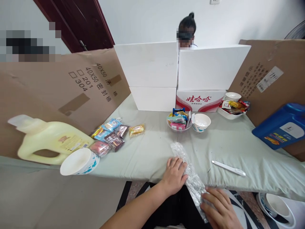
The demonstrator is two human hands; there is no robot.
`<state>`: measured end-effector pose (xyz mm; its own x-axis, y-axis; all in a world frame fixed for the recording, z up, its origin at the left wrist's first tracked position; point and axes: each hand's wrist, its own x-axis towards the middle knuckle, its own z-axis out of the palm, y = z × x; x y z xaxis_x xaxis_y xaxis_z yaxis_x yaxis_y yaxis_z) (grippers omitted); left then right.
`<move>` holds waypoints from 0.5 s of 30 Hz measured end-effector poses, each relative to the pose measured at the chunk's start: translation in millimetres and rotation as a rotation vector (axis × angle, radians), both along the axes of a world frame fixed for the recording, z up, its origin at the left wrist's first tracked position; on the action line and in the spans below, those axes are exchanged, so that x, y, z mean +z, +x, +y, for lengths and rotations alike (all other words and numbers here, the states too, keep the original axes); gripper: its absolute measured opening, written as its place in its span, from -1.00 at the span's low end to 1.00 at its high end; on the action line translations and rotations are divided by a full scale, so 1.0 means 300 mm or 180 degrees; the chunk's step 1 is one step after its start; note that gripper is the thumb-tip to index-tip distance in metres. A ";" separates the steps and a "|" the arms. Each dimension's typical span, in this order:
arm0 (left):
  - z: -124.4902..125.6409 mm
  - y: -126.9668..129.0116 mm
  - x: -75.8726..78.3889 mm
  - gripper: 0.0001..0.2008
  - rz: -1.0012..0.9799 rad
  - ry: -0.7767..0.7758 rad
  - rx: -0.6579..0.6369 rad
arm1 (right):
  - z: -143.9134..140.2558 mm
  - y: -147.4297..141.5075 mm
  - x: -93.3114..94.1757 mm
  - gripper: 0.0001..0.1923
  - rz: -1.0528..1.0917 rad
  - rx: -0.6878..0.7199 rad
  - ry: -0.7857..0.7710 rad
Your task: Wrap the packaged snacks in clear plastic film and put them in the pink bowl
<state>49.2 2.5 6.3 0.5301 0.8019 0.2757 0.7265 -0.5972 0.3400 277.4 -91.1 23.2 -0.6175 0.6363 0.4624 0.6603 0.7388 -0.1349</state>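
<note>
Lying across the table (145,152) edge, the crinkled plastic strip (193,181) seemed light, soft, best held flat at two places; left hand (174,176) and right hand (219,206) touched it, fingers nearly together, pinching unclear.

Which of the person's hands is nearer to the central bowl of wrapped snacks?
Left: the left hand is on the bubble wrap, on the near side of the snack bowl; the right hand is farther away, lower in view and to the right.
</note>
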 end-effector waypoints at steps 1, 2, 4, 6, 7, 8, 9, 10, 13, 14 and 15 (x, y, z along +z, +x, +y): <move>0.000 -0.010 -0.002 -0.62 -0.0110 -0.0004 -0.0198 | 0.000 -0.012 0.037 -0.76 0.0047 0.0244 -0.0241; 0.000 -0.022 -0.004 -0.67 -0.0223 0.0001 -0.0367 | 0.002 -0.026 0.074 -0.77 0.0089 0.0454 -0.0546; 0.001 -0.047 -0.009 -0.76 -0.0463 0.0005 -0.0625 | 0.021 -0.053 0.139 -0.74 0.0157 0.0679 -0.1158; 0.003 -0.066 -0.018 -0.76 -0.0695 -0.0070 -0.0822 | 0.067 -0.073 0.184 -0.69 0.0221 0.0629 -0.1619; 0.003 -0.073 -0.024 -0.72 -0.0811 -0.0138 -0.0882 | 0.102 -0.081 0.195 -0.67 0.0284 0.0540 -0.1790; 0.004 -0.077 -0.030 -0.67 -0.0938 -0.0210 -0.0897 | 0.146 -0.088 0.199 -0.67 0.0371 0.0428 -0.1947; 0.004 -0.079 -0.036 -0.62 -0.1079 -0.0267 -0.0864 | 0.198 -0.095 0.196 -0.68 0.0477 0.0302 -0.2095; 0.004 -0.079 -0.042 -0.55 -0.1224 -0.0296 -0.0805 | 0.256 -0.102 0.186 -0.70 0.0570 0.0127 -0.2226; 0.004 -0.076 -0.059 -0.38 -0.1526 -0.0235 -0.0661 | 0.435 -0.132 0.134 -0.74 0.0626 -0.0434 -0.2397; 0.004 -0.074 -0.063 -0.33 -0.1560 -0.0198 -0.0644 | 0.486 -0.144 0.113 -0.74 0.0606 -0.0537 -0.2393; 0.004 -0.073 -0.067 -0.30 -0.1572 -0.0176 -0.0633 | 0.529 -0.156 0.093 -0.73 0.0583 -0.0620 -0.2375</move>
<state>27.3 3.8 -13.7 0.4912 0.7195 0.4909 0.3467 -0.6786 0.6476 230.6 67.5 51.2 -0.4184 0.9071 -0.0452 0.6878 0.2840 -0.6681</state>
